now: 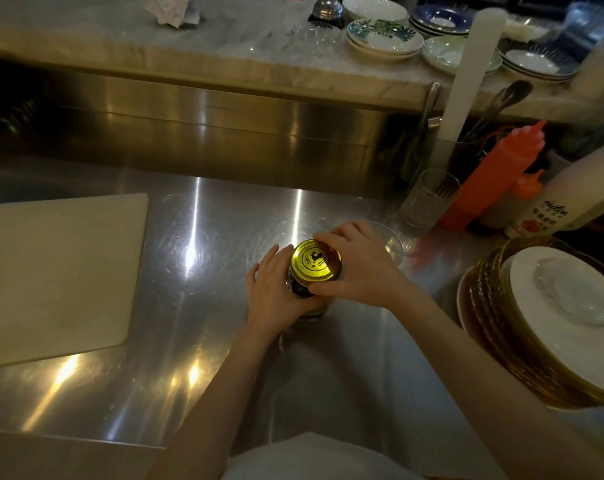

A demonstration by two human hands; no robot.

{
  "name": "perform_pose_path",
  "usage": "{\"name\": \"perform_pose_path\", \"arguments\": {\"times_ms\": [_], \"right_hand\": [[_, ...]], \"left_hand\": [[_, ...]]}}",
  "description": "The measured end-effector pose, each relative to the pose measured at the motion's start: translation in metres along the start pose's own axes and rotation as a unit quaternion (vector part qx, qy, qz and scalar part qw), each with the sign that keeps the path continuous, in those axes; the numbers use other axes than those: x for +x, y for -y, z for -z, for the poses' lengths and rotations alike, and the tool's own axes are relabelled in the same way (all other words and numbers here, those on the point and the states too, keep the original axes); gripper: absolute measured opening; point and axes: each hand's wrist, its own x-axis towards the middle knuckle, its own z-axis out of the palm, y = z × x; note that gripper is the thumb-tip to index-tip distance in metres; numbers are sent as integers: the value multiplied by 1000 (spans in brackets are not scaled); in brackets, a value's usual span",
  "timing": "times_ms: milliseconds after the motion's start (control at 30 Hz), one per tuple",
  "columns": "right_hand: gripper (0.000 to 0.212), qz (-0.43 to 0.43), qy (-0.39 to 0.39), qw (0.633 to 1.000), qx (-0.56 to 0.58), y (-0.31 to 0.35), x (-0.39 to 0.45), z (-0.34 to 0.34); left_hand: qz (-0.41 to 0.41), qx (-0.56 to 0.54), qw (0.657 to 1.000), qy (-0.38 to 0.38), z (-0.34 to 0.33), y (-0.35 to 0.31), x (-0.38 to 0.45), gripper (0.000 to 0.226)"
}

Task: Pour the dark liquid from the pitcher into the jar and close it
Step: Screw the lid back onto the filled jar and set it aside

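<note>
A glass jar (302, 289) with dark contents stands on the steel counter (196, 306), topped by a yellow lid (316, 261) printed with a black rooster emblem. My left hand (274, 292) wraps the jar's side from the left. My right hand (359, 265) grips the lid's rim from the right and above. Just behind my right hand sits a clear glass vessel (390, 244), mostly hidden; I cannot tell whether it is the pitcher.
A pale cutting board (58, 271) lies at the left. Stacked plates (543, 323) crowd the right edge. Orange squeeze bottles (494, 178), a white bottle (570, 199) and a glass of utensils (428, 199) stand at the back right. Bowls (383, 38) sit on the raised marble ledge.
</note>
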Motion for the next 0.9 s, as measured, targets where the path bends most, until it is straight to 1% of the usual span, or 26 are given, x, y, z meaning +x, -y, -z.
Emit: {"name": "perform_pose_path", "arguments": {"times_ms": [167, 300, 467, 600, 733, 900], "right_hand": [[79, -6, -33, 999, -12, 0, -4, 0], [77, -31, -29, 999, -34, 5, -1, 1], [77, -37, -38, 998, -23, 9, -1, 6], [77, -38, -30, 998, -34, 11, 1, 5], [78, -62, -42, 997, -24, 13, 1, 2], [78, -93, -74, 992, -31, 14, -4, -7]], "left_hand": [[-6, 5, 1000, 0, -1, 2, 1, 90], [2, 0, 1000, -2, -1, 1, 0, 92], [-2, -5, 1000, -11, 1, -3, -1, 89], [3, -8, 1000, -12, 1, -4, -2, 87], [-1, -5, 1000, -19, 1, -3, -2, 85], [2, -19, 1000, -16, 3, -9, -3, 87]]}}
